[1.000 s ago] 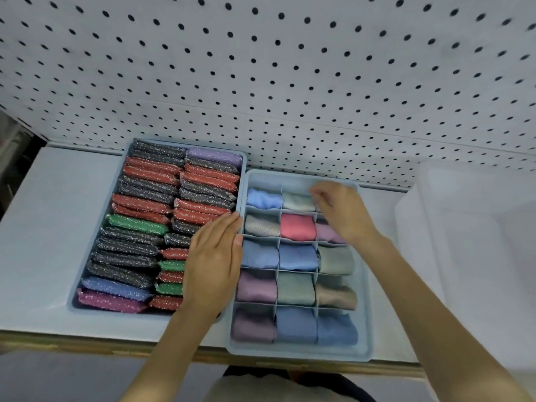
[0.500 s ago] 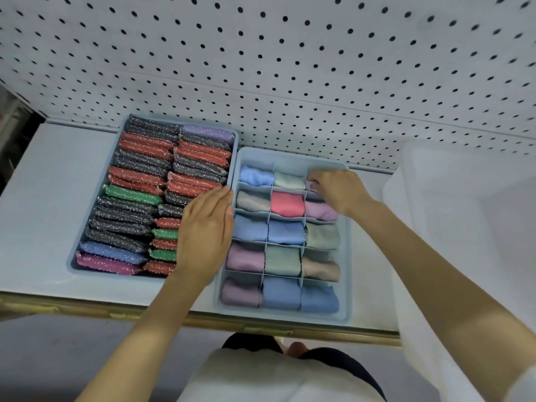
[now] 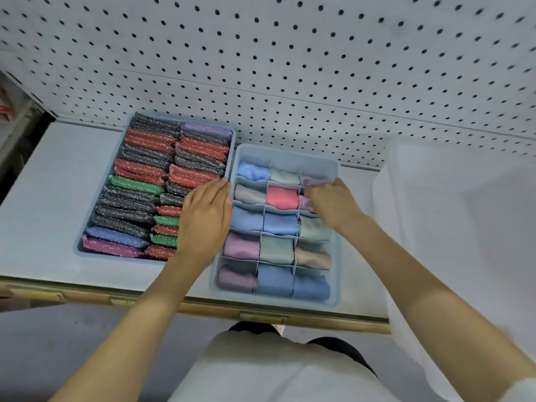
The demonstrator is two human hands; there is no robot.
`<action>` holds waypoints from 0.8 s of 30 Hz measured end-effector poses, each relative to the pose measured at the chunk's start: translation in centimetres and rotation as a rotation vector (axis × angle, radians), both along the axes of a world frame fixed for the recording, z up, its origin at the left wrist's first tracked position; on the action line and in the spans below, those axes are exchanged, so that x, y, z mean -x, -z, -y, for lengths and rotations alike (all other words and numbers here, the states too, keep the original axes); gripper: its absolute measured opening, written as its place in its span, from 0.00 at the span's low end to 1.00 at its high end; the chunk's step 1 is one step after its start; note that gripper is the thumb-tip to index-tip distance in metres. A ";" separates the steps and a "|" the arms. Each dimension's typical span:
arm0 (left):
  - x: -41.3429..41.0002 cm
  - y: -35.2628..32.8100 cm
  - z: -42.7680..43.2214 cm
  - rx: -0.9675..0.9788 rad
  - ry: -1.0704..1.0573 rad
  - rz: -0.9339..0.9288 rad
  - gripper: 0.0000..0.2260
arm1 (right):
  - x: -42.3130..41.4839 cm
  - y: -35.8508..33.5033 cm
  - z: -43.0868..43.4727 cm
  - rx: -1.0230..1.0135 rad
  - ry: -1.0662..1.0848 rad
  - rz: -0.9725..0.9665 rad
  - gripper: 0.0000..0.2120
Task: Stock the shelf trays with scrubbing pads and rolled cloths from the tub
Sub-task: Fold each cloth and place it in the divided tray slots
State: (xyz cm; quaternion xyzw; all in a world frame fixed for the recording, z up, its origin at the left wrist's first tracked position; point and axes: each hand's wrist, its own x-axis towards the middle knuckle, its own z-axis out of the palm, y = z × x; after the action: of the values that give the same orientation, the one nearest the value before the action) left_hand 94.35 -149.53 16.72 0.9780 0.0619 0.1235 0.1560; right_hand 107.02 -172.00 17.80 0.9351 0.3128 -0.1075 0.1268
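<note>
Bright, even light is casting faint shadows, the tub (image 3: 464,227) is glaring white, and blur is smearing the pegboard (image 3: 290,53) holes.

There is just the one camera, worn on the person's head, a wide-angle view tipped forward and down over the shelf (image 3: 43,198) from close above, taking in the pad tray (image 3: 78,250) and cloth tray (image 3: 290,156) at centre, the pegboard (image 3: 290,68) across the top and the tub (image 3: 464,227) cut off at right.

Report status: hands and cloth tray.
Left hand flat on pads, by cloth tray. Right hand grips lilac cloth, right column. Nothing blocking.
</note>
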 end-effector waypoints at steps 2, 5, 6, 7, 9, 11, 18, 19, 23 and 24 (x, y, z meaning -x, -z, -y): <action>-0.1 0.2 -0.1 0.006 -0.002 -0.004 0.20 | -0.2 0.1 0.3 -0.024 0.005 0.015 0.16; -0.1 0.2 -0.2 0.013 -0.002 0.004 0.21 | 0.5 0.4 0.8 -0.035 -0.021 0.089 0.15; 0.0 0.3 -0.2 0.013 0.001 0.011 0.21 | 0.8 0.4 0.7 -0.017 -0.029 0.119 0.12; 0.0 0.3 -0.2 0.013 0.004 0.016 0.21 | 0.9 0.5 0.7 -0.009 -0.026 0.109 0.09; 0.0 0.3 -0.1 0.013 0.008 0.019 0.21 | 0.7 0.3 0.8 -0.061 0.005 -0.003 0.04; 0.0 0.2 -0.1 0.011 0.005 0.020 0.21 | 0.4 -0.4 0.5 -0.165 0.052 -0.058 0.10; 0.0 0.4 -0.1 0.029 0.003 0.021 0.21 | 0.7 0.1 -3.3 -0.378 0.123 -0.387 0.13; 0.0 0.4 -0.2 0.028 0.002 0.018 0.21 | 0.7 0.5 -3.7 -0.337 0.129 -0.407 0.13; -0.1 0.5 -0.2 0.030 0.005 0.024 0.21 | 0.1 1.1 -4.2 -0.280 0.172 -0.430 0.12; -0.1 0.5 -0.2 0.031 0.004 0.028 0.20 | 0.0 1.0 -4.1 -0.279 0.183 -0.455 0.13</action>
State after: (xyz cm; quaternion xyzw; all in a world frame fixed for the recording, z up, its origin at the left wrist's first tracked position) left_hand 94.42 -149.36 16.26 0.9738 0.0595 0.1360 0.1723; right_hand 107.01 -167.93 16.79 0.9197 0.2593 -0.2818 -0.0869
